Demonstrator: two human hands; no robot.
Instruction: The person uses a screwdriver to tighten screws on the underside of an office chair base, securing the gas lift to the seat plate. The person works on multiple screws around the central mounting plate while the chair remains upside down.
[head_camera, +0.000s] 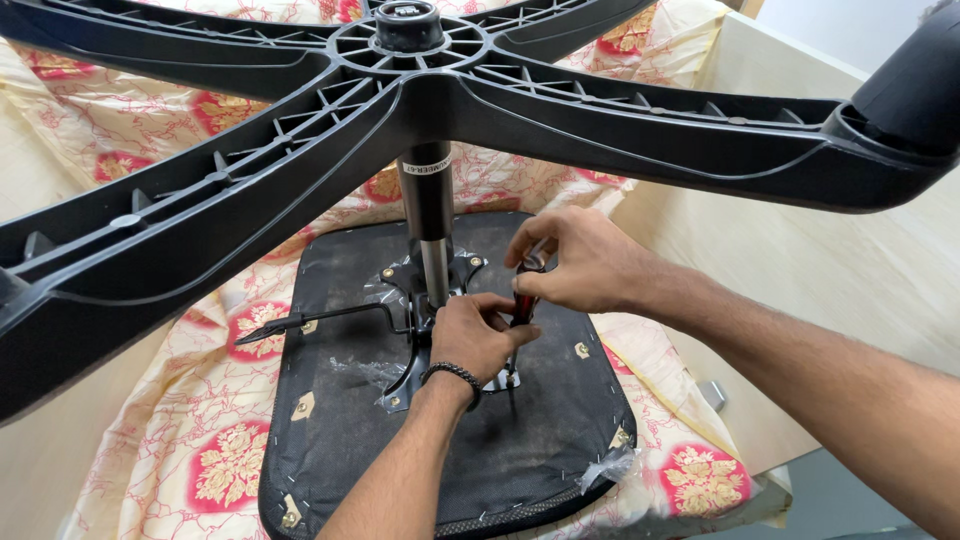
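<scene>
A cream cloth printed with red and gold flowers (225, 470) covers the work surface, and a pale wall runs along the right side. On the cloth lies an upturned office-chair seat (540, 450), its black fabric underside facing up, with staples along the edge and bits of clear plastic wrap clinging to it. At its middle sits the black metal mechanism plate (405, 385), and a thin lever (320, 318) juts out to the left. From that plate a gas-lift column (428, 225) rises straight up into the black five-arm plastic base (250, 170), which fills the whole top of the view. Both hands are in close, just right of the column. The right hand (580, 262) is on top, fingers curled and pinching the upper end of a screwdriver (522, 300) with a dark red and black handle. The left hand (478, 335), a black beaded bracelet at its wrist, is below, fingers wrapped close about the lower handle and steadying it. The screwdriver stands nearly upright, its shaft pointing down at the plate's right edge; the tip itself is too small to make out.
</scene>
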